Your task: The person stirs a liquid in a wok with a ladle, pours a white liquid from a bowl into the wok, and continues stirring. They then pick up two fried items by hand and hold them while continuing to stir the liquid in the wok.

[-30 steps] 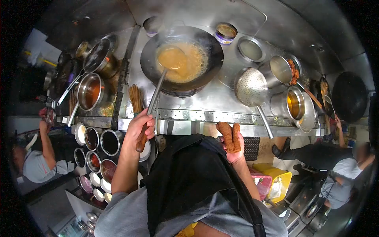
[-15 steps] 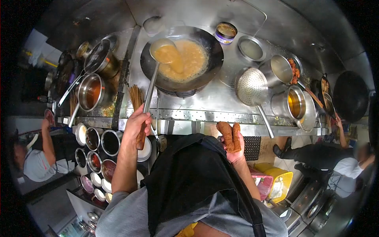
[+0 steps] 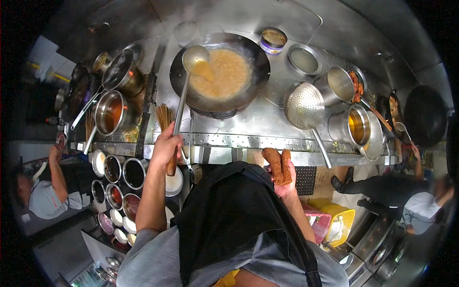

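My left hand (image 3: 165,149) is closed around the wooden grip of a long metal ladle (image 3: 180,107). The ladle's bowl is tilted over the wok (image 3: 261,71), with tan liquid running over its lip. Inside the wok, bubbling tan liquid (image 3: 228,71) covers the bottom. Close to my apron, my right hand (image 3: 289,189) is wrapped round a folded brown cloth (image 3: 277,167), clear of the stove. A bamboo brush (image 3: 165,116) is just beyond my left hand.
A perforated skimmer (image 3: 305,106) lies at the right, beside metal pots (image 3: 334,85). Saucepans (image 3: 110,113) stand at the left, above several sauce containers (image 3: 134,173). An open can (image 3: 273,40) and a bowl (image 3: 304,60) sit behind. Other people (image 3: 423,205) work on both sides.
The ladle has tipped further and its bowl holds less liquid. Its grip has risen slightly with my left hand. My right hand and the cloth stay put. At right, another person's ladle has moved.
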`<state>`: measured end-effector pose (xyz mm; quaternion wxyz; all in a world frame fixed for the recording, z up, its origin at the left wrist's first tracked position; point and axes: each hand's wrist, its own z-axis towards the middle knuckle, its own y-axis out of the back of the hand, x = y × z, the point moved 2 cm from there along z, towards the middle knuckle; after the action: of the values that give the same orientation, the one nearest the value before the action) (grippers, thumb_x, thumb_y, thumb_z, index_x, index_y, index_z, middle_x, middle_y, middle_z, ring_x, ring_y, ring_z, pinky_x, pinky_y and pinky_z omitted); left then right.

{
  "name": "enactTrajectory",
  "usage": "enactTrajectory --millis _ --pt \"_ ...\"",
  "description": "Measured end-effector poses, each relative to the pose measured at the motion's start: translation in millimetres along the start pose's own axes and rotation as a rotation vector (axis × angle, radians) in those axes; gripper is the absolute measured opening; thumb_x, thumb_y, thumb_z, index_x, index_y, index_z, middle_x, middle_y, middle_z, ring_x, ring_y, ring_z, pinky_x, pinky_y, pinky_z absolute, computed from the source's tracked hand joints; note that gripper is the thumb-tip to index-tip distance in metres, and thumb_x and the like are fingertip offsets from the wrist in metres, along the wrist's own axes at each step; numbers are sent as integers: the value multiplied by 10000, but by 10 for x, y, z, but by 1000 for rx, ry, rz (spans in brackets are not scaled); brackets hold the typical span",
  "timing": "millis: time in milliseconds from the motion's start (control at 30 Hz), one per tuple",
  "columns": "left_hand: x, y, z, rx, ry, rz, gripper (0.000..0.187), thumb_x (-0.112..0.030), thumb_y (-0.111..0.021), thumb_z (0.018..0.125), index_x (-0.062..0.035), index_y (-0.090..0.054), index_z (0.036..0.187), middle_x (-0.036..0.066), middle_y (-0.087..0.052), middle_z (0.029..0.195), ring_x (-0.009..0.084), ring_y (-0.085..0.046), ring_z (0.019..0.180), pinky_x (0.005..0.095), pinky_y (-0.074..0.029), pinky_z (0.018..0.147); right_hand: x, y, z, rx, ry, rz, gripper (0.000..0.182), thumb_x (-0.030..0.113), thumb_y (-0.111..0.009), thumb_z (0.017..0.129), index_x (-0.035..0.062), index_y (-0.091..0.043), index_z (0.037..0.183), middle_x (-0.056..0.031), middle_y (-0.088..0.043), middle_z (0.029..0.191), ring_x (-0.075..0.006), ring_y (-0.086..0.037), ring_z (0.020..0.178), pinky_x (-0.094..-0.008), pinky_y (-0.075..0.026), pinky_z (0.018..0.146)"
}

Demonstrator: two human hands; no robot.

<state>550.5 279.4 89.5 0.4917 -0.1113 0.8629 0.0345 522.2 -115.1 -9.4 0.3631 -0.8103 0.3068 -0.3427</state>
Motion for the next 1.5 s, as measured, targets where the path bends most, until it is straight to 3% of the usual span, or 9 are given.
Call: enactTrajectory --millis 333,567,700,733,967,1133,1233,1300,1500 --pt "415 208 506 -405 -559 1206 615 -66 -541 831 30 -335 1403 126 -593 711 172 -542 470 317 -472 473 16 -71 -24 -26 34 -38 516 495 -519 889 93 -503 1213 -91 -628 981 -233 -633 755 -290 -507 487" --pt "332 -161 30 56 26 219 556 -43 -526 858 -63 -408 1401 79 -580 702 134 -516 461 295 -449 435 15 43 -16 -28 17 2 528 494 -507 897 77 -499 1220 -93 -633 960 -228 -635 752 -280 -506 487" --pt "513 62 570 -289 -560 956 590 -97 -549 844 -36 -367 1402 233 -650 852 357 -642 681 434 -507 621 36 -37 -59 -24 20 -41 537 498 -507 897 75 -500 1228 -95 -635 963 -224 -637 755 -279 -500 480" --pt "178 -77 446 -281 -200 1081 618 -108 -561 840 -31 -340 1412 308 -623 961 439 -621 816 465 -491 740 35 22 -45 -4 -7 -21 536 498 -508 896 76 -505 1226 -95 -637 962 -223 -637 758 -282 -500 489" --pt "458 -143 168 118 78 40 547 -59 -535 857 -13 -394 1384 115 -594 700 125 -536 481 310 -442 420 21 132 -69 -21 12 -6 521 500 -520 888 91 -530 1210 -83 -649 969 -210 -637 760 -296 -504 541" --pt "538 -16 685 -187 -296 755 559 -118 -539 852 -49 -396 1387 222 -653 782 343 -652 672 431 -506 610 -17 233 -63 -84 -28 2 522 501 -525 885 98 -528 1217 -81 -651 978 -210 -638 760 -287 -500 529" --pt "515 121 861 -322 -470 1200 578 -115 -528 885 -52 -341 1428 126 -583 681 172 -543 457 341 -467 445 -27 208 -68 -46 -45 -3 522 503 -523 886 100 -527 1217 -81 -652 978 -211 -639 759 -283 -496 520" --pt "599 130 793 -298 -448 1141 575 -126 -519 893 -67 -335 1435 86 -571 670 168 -532 462 329 -451 429 -14 166 -57 -39 -22 -30 523 505 -521 886 100 -527 1217 -81 -652 978 -211 -640 757 -282 -495 516" --pt "451 -234 346 320 385 -944 238 -124 -508 930 -130 -498 1168 -24 -509 670 88 -446 449 239 -334 385 -64 169 -83 -104 22 -16 528 509 -515 887 100 -527 1220 -78 -654 978 -210 -640 762 -280 -495 528"
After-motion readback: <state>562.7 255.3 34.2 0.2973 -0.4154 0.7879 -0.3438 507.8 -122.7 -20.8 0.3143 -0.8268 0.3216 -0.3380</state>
